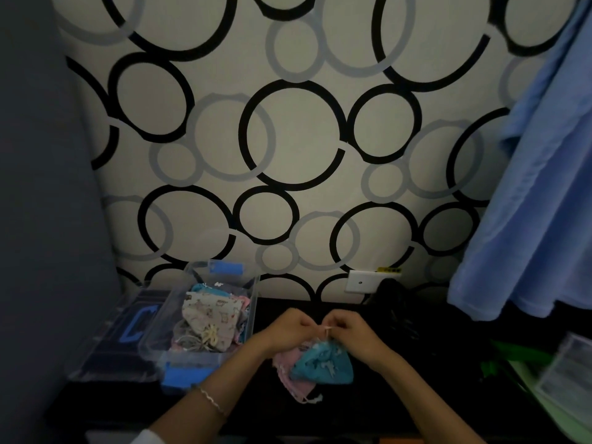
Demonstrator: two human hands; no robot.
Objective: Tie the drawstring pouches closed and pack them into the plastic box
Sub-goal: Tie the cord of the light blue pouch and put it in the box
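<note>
A teal drawstring pouch (323, 366) with a white print sits on the dark table in front of me, its gathered neck pointing up. My left hand (288, 330) and my right hand (349, 331) meet just above it, and each pinches the pale drawstring (326, 329). A pink pouch (296, 384) lies under and left of the teal one, its cord end trailing toward me. The clear plastic box (253, 310) with blue latches stands to the left. Inside it lie several pouches, with a cream printed one (208, 318) on top.
The box's clear lid (109, 347) lies flat at the left of the box. A blue cloth (538, 187) hangs at the right. Green and clear items (557, 370) sit at the table's right edge. A dark object (397, 302) stands by the wall socket (360, 282).
</note>
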